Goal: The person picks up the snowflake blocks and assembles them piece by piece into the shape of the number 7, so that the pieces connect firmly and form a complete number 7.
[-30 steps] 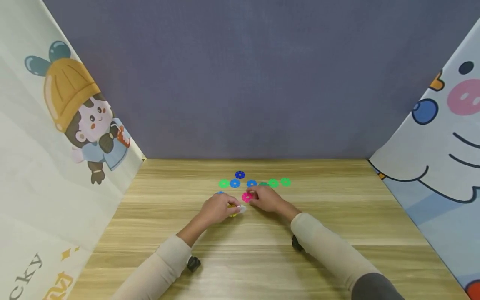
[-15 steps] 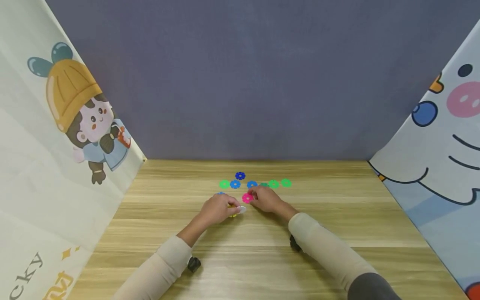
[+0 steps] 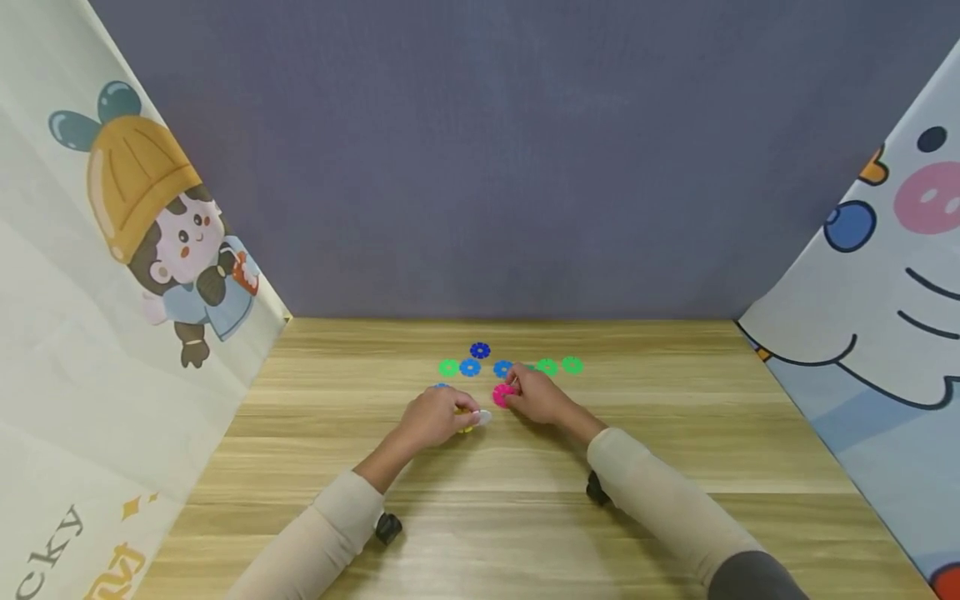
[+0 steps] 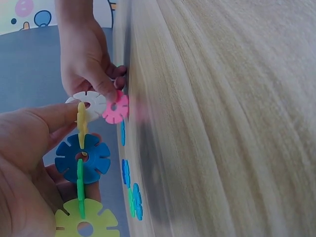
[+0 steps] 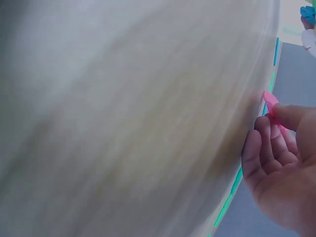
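Observation:
My left hand (image 3: pixel 431 418) holds a chain of slotted snowflake discs joined edge to edge. In the left wrist view, the chain runs from a yellow disc (image 4: pixel 106 223) through a green disc (image 4: pixel 80 187), a blue disc (image 4: pixel 100 159) and a second yellow disc (image 4: pixel 82 118) to a white disc (image 4: pixel 95 102) at the end. Thumb and fingers pinch it near the upper yellow disc. My right hand (image 3: pixel 537 395) pinches a pink disc (image 3: pixel 501 396) by its right edge, low over the table. In the left wrist view, that pink disc overlaps the white one's side.
Beyond the hands, loose discs lie flat on the wooden table (image 3: pixel 637 450): a dark blue disc (image 3: pixel 480 351), a light blue disc (image 3: pixel 470 367), a green disc (image 3: pixel 448 367) and several more. A grey backdrop (image 3: pixel 510 167) rises behind, with printed cloths at both sides.
My right hand has closed its thumb and finger on the pink disc's edge and shifted it slightly right. The left hand and its chain have stayed almost still.

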Tool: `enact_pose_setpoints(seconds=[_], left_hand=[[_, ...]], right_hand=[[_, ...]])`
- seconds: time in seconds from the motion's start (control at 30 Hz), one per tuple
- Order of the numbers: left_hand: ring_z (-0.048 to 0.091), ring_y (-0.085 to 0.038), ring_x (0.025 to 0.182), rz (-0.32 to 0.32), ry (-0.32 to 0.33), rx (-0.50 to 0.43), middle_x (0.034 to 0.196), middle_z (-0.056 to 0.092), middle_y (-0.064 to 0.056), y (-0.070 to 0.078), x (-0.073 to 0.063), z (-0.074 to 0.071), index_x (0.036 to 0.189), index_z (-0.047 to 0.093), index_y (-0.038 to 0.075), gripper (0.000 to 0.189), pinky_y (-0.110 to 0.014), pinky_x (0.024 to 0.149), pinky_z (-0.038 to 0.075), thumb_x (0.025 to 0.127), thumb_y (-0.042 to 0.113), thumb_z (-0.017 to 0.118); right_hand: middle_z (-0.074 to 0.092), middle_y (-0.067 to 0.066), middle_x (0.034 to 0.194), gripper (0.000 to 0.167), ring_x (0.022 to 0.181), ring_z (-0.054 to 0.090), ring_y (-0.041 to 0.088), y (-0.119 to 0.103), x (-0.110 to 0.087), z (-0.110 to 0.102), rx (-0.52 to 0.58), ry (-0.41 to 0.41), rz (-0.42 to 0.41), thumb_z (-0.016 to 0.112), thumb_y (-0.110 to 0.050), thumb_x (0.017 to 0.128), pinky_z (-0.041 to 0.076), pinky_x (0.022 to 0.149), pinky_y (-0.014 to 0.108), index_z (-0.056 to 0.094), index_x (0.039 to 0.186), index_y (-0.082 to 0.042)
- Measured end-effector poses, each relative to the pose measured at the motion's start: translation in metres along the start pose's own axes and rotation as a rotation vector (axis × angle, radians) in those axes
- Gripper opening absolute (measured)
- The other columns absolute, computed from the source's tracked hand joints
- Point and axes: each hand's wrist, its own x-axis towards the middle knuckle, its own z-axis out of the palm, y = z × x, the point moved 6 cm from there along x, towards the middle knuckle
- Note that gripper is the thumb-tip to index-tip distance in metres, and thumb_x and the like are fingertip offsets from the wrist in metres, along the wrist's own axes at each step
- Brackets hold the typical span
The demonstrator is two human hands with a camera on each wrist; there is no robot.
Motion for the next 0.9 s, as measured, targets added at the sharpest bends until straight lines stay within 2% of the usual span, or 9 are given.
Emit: enact_pose_setpoints(seconds=[0.1,0.2,0.37,0.63,0.9], left_hand=[[0.061,-0.01,0.085,0.003,0.005,0.0,0.093,0.076,0.013,0.0,0.001,0.0,0.095,0.08,0.029,0.007,-0.029,0.068,0.048,0.092,0.033,0.075],[0.06,-0.009,0.083,0.004,0.01,0.001,0.091,0.075,0.013,-0.001,0.001,0.0,0.094,0.08,0.029,0.007,-0.029,0.066,0.048,0.092,0.033,0.075],[0.057,-0.008,0.078,-0.003,0.014,0.002,0.088,0.074,0.013,-0.002,0.003,0.001,0.093,0.08,0.028,0.006,-0.028,0.063,0.046,0.092,0.033,0.075],[0.06,-0.01,0.083,-0.004,0.015,0.021,0.093,0.076,0.011,0.001,0.006,0.0,0.096,0.08,0.028,0.009,-0.03,0.066,0.047,0.093,0.034,0.074],[0.055,-0.008,0.077,-0.015,0.013,0.007,0.09,0.073,0.011,0.004,0.01,0.002,0.097,0.079,0.028,0.01,-0.027,0.062,0.045,0.094,0.036,0.073]], right_hand=[[0.068,0.003,0.087,0.02,0.077,0.06,0.011,0.0,-0.003,-0.001,0.012,-0.01,-0.011,0.069,-0.013,0.095,0.052,0.071,0.028,0.063,0.113,-0.005],[0.066,0.0,0.081,0.017,0.07,0.057,0.01,-0.002,-0.007,-0.002,0.066,-0.037,-0.002,0.066,-0.014,0.097,0.049,0.064,0.026,0.066,0.112,-0.007],[0.068,0.002,0.073,0.016,0.06,0.058,0.01,-0.009,-0.014,-0.002,0.236,-0.106,0.037,0.064,-0.015,0.098,0.049,0.054,0.023,0.065,0.112,-0.008],[0.071,0.016,0.08,0.019,0.064,0.062,0.015,-0.011,-0.022,-0.005,0.409,-0.12,0.078,0.061,-0.014,0.101,0.055,0.059,0.029,0.063,0.118,-0.005],[0.072,0.016,0.085,0.023,0.066,0.064,0.014,-0.003,-0.027,-0.005,0.503,-0.119,0.151,0.062,-0.011,0.099,0.058,0.06,0.028,0.063,0.119,-0.001]])
